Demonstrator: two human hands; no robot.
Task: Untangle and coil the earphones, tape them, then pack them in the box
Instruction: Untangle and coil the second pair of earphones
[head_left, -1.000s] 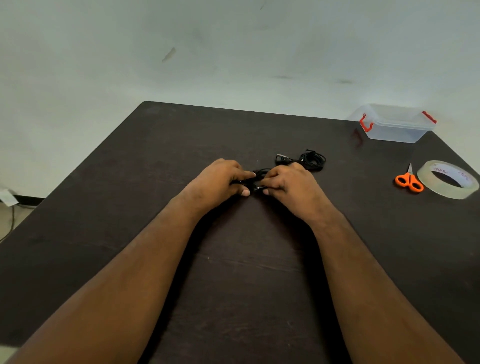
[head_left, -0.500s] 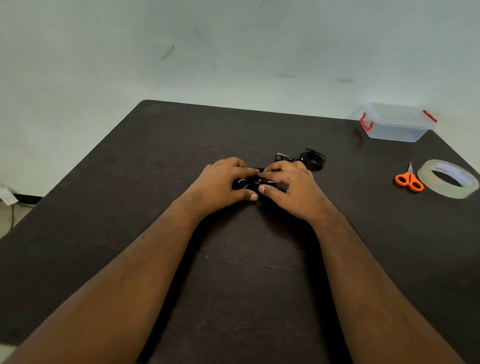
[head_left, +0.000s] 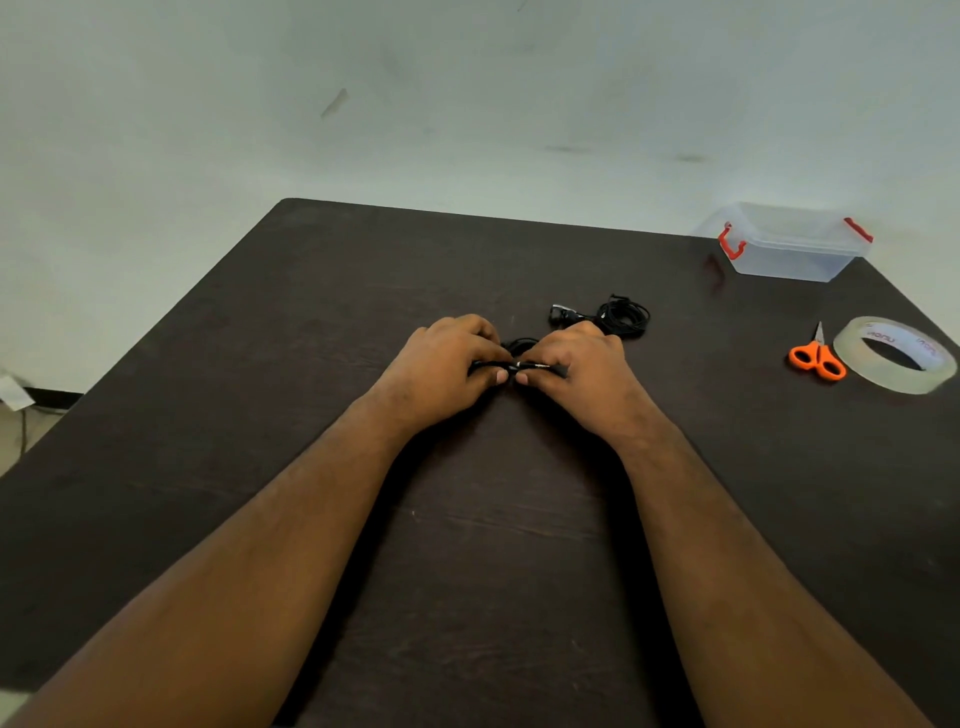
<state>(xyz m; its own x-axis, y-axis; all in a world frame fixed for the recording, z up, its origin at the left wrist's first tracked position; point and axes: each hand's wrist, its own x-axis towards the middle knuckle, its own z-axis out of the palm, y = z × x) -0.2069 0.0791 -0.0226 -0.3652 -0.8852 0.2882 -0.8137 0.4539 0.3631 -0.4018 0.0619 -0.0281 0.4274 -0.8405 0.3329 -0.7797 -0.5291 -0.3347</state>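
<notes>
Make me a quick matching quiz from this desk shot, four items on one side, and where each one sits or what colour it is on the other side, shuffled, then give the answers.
Items
1. scissors
2. tape roll
3. plastic box
4. black earphone cable

Descriptions
A. clear, with red clips, at the table's far right corner
B. pinched between the left hand and the right hand
C. orange handles, lying just left of the tape
D. transparent ring, flat on the table near its right edge

Pairs: 1-C, 2-D, 3-A, 4-B
</notes>
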